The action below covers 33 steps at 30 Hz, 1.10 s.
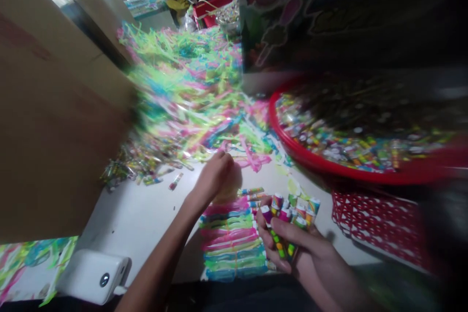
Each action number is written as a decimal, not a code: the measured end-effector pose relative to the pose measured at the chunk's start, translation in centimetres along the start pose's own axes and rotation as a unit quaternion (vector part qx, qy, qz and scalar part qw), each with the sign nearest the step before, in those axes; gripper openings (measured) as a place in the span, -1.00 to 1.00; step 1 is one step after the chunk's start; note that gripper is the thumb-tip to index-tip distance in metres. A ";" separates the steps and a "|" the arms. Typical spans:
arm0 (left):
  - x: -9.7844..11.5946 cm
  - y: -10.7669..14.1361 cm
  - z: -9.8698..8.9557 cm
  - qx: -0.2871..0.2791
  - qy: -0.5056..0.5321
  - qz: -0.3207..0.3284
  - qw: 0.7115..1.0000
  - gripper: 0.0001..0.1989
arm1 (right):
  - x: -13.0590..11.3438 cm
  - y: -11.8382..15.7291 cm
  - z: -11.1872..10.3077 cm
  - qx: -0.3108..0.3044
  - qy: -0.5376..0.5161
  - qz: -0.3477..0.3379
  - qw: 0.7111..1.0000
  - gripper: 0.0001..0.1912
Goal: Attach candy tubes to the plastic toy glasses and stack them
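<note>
The stack [232, 246] of bright strips lay on the white table [146, 214], close to the person. Well left of the stack sat a white power bank [91, 275], a plug in its side. Just right of the stack, the right hand [309, 248] held a bunch of candies [288, 214], its fingers curled around them. Farther right lay a red-and-white patterned thing [376, 229]. Just beyond the stack, the left hand [219, 170] was at the near edge of the strip pile [183, 78], fingers bent and close together; whether they gripped a strip could not be told. Beyond the stack to the left were loose candies [139, 158] and a carton [62, 107]; to the right, a red tub [288, 144] full of candies, with a printed box [310, 29] behind it. Farthest beyond the stack stood a red crate [208, 14].
</note>
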<state>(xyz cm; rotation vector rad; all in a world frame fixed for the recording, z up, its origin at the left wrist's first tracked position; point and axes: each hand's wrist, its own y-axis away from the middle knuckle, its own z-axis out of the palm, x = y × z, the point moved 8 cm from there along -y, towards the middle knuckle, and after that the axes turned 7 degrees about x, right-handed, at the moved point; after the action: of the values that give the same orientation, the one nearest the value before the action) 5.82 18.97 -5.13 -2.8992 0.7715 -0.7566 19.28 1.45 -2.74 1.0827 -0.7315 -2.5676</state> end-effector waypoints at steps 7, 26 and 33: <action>1.1 0.6 0.9 0.000 0.041 -0.012 0.999 -0.77 | 0.8 -0.4 -2.4 0.070 -0.046 -0.001 0.996 -0.41; 5.5 12.1 -1.2 0.186 0.622 -0.369 0.665 -0.57 | 1.4 -1.3 -1.0 0.019 0.036 -0.081 0.996 -0.65; 7.8 12.6 -1.8 0.200 0.639 -0.242 0.702 -0.78 | 0.4 -1.3 -1.6 -0.007 0.238 -0.114 0.965 -0.72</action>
<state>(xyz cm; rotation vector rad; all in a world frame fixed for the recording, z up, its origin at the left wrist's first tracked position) 5.16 4.39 -2.14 -1.7665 -0.2693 -2.6187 20.07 1.84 -4.65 1.7797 -0.4859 -2.3241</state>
